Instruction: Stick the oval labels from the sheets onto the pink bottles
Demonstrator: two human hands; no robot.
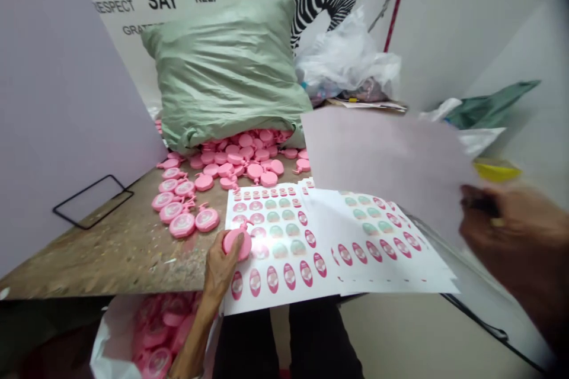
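Observation:
My left hand (pixel 217 275) is closed around a pink round case (pixel 232 244) with a small pink strap, held over the left edge of a sticker sheet (pixel 284 303). That sheet carries rows of round pink and green stickers and pink ovals. On the right, my right hand (pixel 498 228), smeared by motion, grips the edge of a pale blank-looking sheet of paper (pixel 382 151). The paper is raised and partly covers a second stack of sticker sheets (pixel 400 275). Left of the sheets, several pink cases with round labels (pixel 182 224) lie grouped together.
A green pillow-like sack (pixel 222 71) spills plain pink cases (pixel 255 172) onto the worn tabletop (pixel 128 260). Below the front edge, a white bag (pixel 109 337) holds labelled pink cases. A black wire frame (pixel 86 227) stands left; plastic bags (pixel 347 59) lie behind.

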